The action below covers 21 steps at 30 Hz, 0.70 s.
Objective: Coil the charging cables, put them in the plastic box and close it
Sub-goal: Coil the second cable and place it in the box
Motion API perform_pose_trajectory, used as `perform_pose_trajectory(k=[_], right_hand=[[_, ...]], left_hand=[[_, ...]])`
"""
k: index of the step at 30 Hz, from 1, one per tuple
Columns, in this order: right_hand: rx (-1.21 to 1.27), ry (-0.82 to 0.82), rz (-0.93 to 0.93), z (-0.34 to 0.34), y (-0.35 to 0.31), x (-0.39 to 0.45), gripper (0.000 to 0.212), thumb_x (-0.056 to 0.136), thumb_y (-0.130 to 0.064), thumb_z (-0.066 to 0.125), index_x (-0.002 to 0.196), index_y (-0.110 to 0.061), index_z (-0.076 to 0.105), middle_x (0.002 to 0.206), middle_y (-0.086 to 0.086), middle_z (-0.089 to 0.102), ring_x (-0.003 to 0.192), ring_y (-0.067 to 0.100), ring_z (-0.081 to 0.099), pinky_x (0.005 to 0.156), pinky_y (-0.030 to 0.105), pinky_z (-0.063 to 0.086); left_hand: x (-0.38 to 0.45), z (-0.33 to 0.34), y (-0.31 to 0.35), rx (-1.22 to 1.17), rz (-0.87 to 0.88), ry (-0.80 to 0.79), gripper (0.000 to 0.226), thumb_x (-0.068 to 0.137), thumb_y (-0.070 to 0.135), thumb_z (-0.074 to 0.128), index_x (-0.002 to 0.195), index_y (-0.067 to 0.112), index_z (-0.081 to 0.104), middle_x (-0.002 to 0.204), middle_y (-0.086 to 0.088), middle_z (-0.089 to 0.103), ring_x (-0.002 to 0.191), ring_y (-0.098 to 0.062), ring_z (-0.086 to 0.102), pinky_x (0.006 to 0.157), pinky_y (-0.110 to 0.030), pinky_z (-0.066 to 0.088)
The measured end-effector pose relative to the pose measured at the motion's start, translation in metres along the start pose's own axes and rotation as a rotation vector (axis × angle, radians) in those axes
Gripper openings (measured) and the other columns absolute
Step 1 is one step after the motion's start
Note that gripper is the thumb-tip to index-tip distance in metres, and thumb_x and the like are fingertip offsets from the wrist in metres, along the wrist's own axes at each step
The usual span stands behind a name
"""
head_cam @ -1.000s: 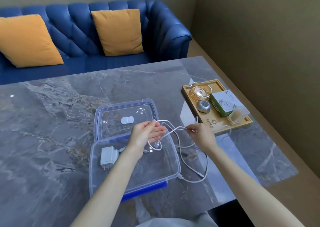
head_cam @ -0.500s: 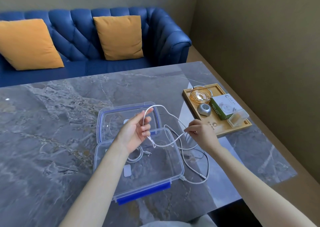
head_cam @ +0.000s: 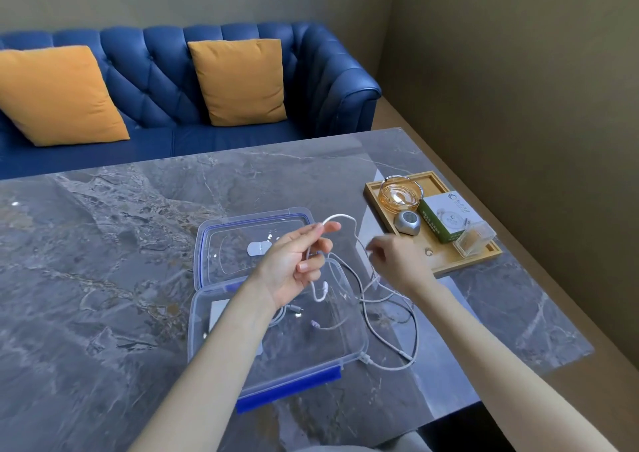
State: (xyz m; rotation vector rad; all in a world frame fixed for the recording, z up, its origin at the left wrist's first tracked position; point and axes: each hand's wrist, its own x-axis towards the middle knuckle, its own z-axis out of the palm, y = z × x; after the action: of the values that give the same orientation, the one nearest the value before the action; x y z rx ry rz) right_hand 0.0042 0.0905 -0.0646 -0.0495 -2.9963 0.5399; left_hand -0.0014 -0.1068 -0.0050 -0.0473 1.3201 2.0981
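A clear plastic box [head_cam: 349, 349] with blue clips stands open on the marble table, its lid [head_cam: 221, 240] folded back behind it. My left hand [head_cam: 294, 265] hovers above the box, palm up, with a white charging cable [head_cam: 413, 327] looped over its fingers. One plug end dangles below that hand. My right hand [head_cam: 397, 261] pinches the same cable just to the right. The rest of the cable trails onto the table right of the box. Inside the box lie another white cable [head_cam: 294, 310] and a white charger [head_cam: 218, 313], partly hidden by my left arm.
A wooden tray [head_cam: 446, 261] at the table's right edge holds a glass ashtray [head_cam: 401, 194], a small grey gadget [head_cam: 408, 223], a green-and-white carton [head_cam: 446, 218] and a clear toothpick holder [head_cam: 475, 244]. A blue sofa [head_cam: 155, 81] with orange cushions stands behind the table.
My left hand has turned palm up and lifted, and a loop of cable now lies over its fingers. My right hand has shifted up and right along the cable.
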Motion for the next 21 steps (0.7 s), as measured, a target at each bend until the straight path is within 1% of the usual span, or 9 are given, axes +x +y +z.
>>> perform_pose_trajectory(k=[2,4,5,7,9,12,16,19,21], right_hand=[[0.26,0.218,-0.084,-0.016,-0.019,0.0,0.026,0.082,-0.016,0.055,0.106,-0.009,0.061,0.105,0.008,0.065,0.098,0.024,0.058,0.08,0.033,0.046],[0.38,0.249,-0.242,-0.028,-0.042,0.001,0.039,0.087,-0.027,0.052,0.123,-0.011,0.051,0.119,0.002,0.057,0.111,0.013,0.049,0.094,0.025,0.037],[0.392,0.228,-0.31,-0.032,-0.051,0.002,0.039,0.091,-0.03,0.048,0.125,-0.011,0.051,0.121,0.002,0.058,0.112,0.012,0.048,0.096,0.024,0.036],[0.398,0.193,-0.386,-0.035,-0.061,0.004,0.033,0.095,-0.028,0.041,0.111,-0.007,0.06,0.103,0.008,0.068,0.096,0.02,0.059,0.088,0.032,0.044],[0.379,0.222,-0.423,-0.036,-0.064,0.008,0.037,0.095,-0.03,0.038,0.092,-0.003,0.064,0.08,0.01,0.068,0.077,0.026,0.06,0.073,0.038,0.047],[0.385,0.312,-0.391,-0.036,-0.065,0.013,0.041,0.094,-0.032,0.036,0.083,-0.002,0.061,0.077,0.01,0.064,0.074,0.025,0.057,0.069,0.035,0.044],[0.584,0.361,-0.158,-0.039,-0.059,0.024,0.031,0.095,-0.024,0.039,0.083,-0.004,0.059,0.074,0.001,0.057,0.07,0.013,0.048,0.066,0.027,0.035],[0.585,0.242,-0.12,-0.028,-0.056,0.011,0.03,0.097,-0.025,0.039,0.08,-0.003,0.052,0.06,-0.003,0.044,0.054,0.009,0.036,0.056,0.028,0.029],[0.539,0.119,-0.151,-0.019,-0.061,-0.005,0.027,0.098,-0.026,0.039,0.077,-0.01,0.048,0.052,-0.008,0.038,0.047,0.009,0.037,0.05,0.026,0.026]], left_hand=[[-0.002,0.003,-0.002,-0.005,-0.012,-0.003,0.023,0.096,0.018,0.039,0.091,0.011,0.06,0.047,0.008,0.054,0.025,0.001,0.026,0.028,-0.01,0.018],[-0.005,0.005,-0.003,-0.025,-0.01,-0.004,0.024,0.096,0.02,0.038,0.087,0.011,0.059,0.045,0.008,0.053,0.024,0.0,0.026,0.028,-0.009,0.017],[-0.006,0.006,-0.002,-0.045,-0.007,-0.006,0.025,0.096,0.021,0.038,0.086,0.011,0.059,0.043,0.008,0.051,0.023,0.0,0.026,0.028,-0.009,0.017],[-0.01,0.007,-0.002,-0.099,-0.003,-0.013,0.027,0.096,0.023,0.037,0.082,0.012,0.058,0.038,0.007,0.045,0.022,0.0,0.026,0.028,-0.01,0.016],[-0.014,0.007,-0.003,-0.147,-0.001,-0.03,0.027,0.094,0.026,0.038,0.078,0.013,0.055,0.034,0.008,0.037,0.022,0.0,0.026,0.028,-0.011,0.015],[-0.02,0.007,-0.008,-0.201,-0.019,-0.081,0.029,0.086,0.032,0.041,0.07,0.013,0.058,0.031,0.008,0.032,0.022,0.0,0.026,0.029,-0.013,0.017],[-0.028,0.013,-0.012,-0.16,-0.035,-0.261,0.038,0.085,0.034,0.038,0.062,0.017,0.064,0.034,0.012,0.034,0.028,0.0,0.024,0.033,-0.015,0.021],[-0.032,0.021,0.01,-0.221,0.033,-0.31,0.03,0.081,0.033,0.046,0.059,0.02,0.06,0.04,0.01,0.018,0.035,-0.006,0.011,0.032,-0.014,0.02],[-0.029,0.023,0.028,-0.264,0.12,-0.27,0.029,0.08,0.03,0.044,0.058,0.019,0.059,0.044,0.007,0.013,0.035,-0.005,0.011,0.031,-0.013,0.02]])
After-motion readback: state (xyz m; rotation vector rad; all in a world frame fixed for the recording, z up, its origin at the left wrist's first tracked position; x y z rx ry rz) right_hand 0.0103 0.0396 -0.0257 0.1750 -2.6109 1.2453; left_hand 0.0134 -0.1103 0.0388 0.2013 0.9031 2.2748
